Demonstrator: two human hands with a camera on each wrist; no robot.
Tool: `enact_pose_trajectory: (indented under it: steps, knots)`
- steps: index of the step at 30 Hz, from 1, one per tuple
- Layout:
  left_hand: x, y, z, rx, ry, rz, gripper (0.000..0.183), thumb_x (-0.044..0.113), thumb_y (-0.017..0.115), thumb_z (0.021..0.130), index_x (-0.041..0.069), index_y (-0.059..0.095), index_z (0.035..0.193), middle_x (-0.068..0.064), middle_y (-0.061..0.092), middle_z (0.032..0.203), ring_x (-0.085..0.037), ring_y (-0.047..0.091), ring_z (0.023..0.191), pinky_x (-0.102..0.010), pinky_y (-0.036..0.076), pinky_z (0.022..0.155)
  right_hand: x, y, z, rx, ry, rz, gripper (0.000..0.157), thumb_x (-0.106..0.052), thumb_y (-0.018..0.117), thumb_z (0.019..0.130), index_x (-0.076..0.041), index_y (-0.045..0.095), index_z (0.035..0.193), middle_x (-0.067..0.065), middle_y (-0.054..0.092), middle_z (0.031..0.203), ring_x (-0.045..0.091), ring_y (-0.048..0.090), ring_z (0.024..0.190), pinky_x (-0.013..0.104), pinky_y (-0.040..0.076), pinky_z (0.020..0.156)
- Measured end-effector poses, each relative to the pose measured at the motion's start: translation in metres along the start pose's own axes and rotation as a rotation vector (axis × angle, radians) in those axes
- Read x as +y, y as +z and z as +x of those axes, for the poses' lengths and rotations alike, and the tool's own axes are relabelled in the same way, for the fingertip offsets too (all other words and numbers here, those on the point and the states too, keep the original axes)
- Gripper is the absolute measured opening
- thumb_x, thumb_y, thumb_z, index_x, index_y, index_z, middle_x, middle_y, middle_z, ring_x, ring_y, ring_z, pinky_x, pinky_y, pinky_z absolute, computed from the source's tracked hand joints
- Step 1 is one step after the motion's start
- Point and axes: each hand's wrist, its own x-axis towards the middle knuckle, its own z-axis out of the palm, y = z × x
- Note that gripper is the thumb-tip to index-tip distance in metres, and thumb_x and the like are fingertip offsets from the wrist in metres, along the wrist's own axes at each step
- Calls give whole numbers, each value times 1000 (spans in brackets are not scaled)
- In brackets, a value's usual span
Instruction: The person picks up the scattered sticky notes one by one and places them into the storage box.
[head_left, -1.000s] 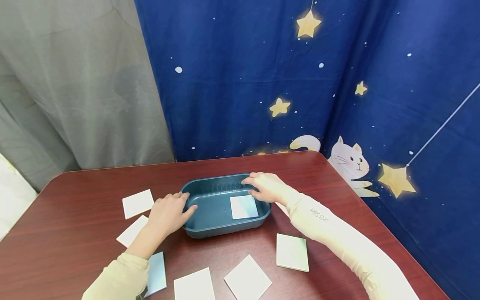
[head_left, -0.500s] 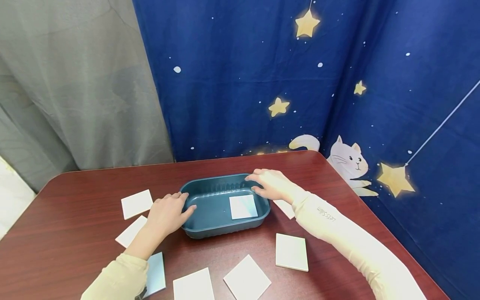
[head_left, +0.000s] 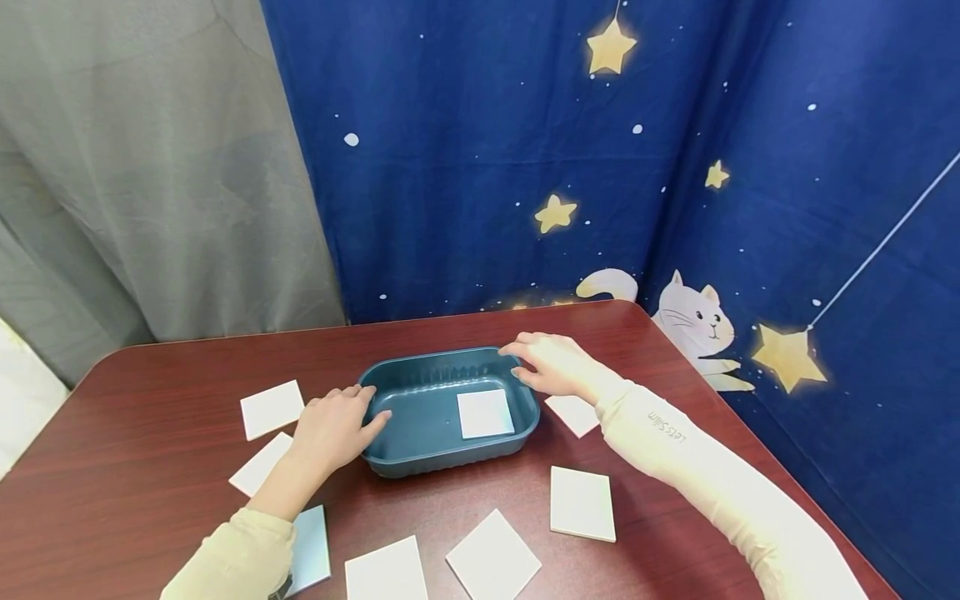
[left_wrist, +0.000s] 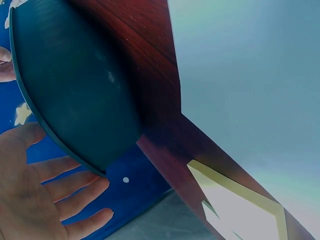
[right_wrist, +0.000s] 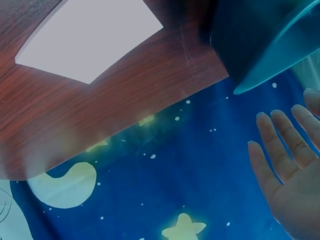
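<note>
A dark teal oblong tub (head_left: 450,458) stands on the table with one white square tile (head_left: 486,414) lying flat inside, toward its right end. My left hand (head_left: 333,429) is at the tub's left end, its fingers at the rim; the left wrist view shows the palm and fingers (left_wrist: 75,192) extended, some meeting the rim (left_wrist: 55,140). Over the right end of the tub hovers my right hand (head_left: 553,364), holding nothing. In the right wrist view its fingers (right_wrist: 280,145) are spread and apart from the tub (right_wrist: 265,55).
Flat square pieces lie around the tub: a white one (head_left: 574,413) beneath my right wrist, a thicker pale one (head_left: 582,504), two white ones (head_left: 493,556) in front, a light blue one (head_left: 309,550) partly under my left sleeve, and two more white ones (head_left: 272,410) at left.
My right hand has drawn back rightward and slightly up, away from the tile in the tub, uncovering the white piece beside the tub. The left hand stays at the rim.
</note>
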Motion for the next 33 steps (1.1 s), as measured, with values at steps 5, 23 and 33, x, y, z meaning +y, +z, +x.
enact_pose_trajectory:
  steps: [5, 23, 33]
  knots:
    - [0, 0, 0, 2, 1, 4, 50, 34, 60, 85, -5, 58, 115, -25, 58, 112, -39, 57, 96, -55, 45, 77, 4, -2, -2, 13, 17, 9, 31, -19, 62, 84, -16, 63, 115, 0, 60, 95, 15, 58, 82, 33, 49, 70]
    - [0, 1, 1, 8, 3, 8, 50, 35, 61, 84, -5, 59, 114, -24, 59, 110, -39, 57, 94, -54, 46, 76, 18, -7, -12, 54, 47, 9, 35, -18, 63, 83, -13, 62, 117, 4, 61, 99, 19, 59, 90, 37, 50, 75]
    - [0, 1, 1, 13, 4, 6, 49, 34, 61, 84, -5, 59, 114, -25, 59, 110, -39, 57, 94, -55, 46, 75, 24, -12, -21, 80, 71, 26, 35, -18, 63, 83, -12, 61, 118, 5, 61, 100, 20, 59, 92, 38, 49, 76]
